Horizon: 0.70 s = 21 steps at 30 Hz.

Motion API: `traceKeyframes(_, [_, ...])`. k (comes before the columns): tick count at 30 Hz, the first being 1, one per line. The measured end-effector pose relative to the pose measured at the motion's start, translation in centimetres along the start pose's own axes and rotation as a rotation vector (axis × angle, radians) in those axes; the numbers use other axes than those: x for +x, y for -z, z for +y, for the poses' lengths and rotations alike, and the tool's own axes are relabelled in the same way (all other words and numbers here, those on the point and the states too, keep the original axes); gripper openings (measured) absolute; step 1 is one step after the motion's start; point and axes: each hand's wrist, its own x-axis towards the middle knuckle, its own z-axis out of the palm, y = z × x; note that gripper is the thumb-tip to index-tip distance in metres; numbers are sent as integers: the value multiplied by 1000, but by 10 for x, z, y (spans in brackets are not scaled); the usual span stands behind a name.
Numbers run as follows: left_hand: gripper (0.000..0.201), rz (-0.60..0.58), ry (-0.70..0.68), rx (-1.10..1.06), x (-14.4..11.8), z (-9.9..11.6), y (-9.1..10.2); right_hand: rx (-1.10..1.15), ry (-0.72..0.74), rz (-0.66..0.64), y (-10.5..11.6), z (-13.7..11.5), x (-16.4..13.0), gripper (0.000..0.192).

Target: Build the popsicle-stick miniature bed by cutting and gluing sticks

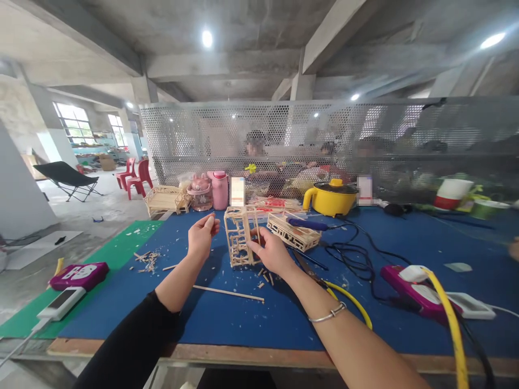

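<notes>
A small frame model built of thin wooden sticks stands upright on the blue table mat. My right hand grips the model's right side. My left hand hovers just left of it, with fingertips pinched together; whether a tiny piece sits between them I cannot tell. A long loose wooden stick lies on the mat in front of my arms. Wood chips are scattered around the model's base.
A second stick model with a blue-handled tool lies to the right. Behind are a yellow pot, pink bottles and another wooden model. Black cables, a yellow hose, pink boxes. People sit behind the mesh screen.
</notes>
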Motion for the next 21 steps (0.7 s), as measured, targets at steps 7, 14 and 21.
traceKeyframes(7, [43, -92, 33, 76, -23, -10, -1, -18, 1, 32, -5, 5, 2, 19])
traceKeyframes(14, [35, -345, -119, 210, -45, -10, -4, -15, 25, 15, -14, 16, 1, 19])
traceKeyframes(21, [55, -319, -213, 301, -50, -8, -5, -32, 25, 32, -16, 14, -1, 15])
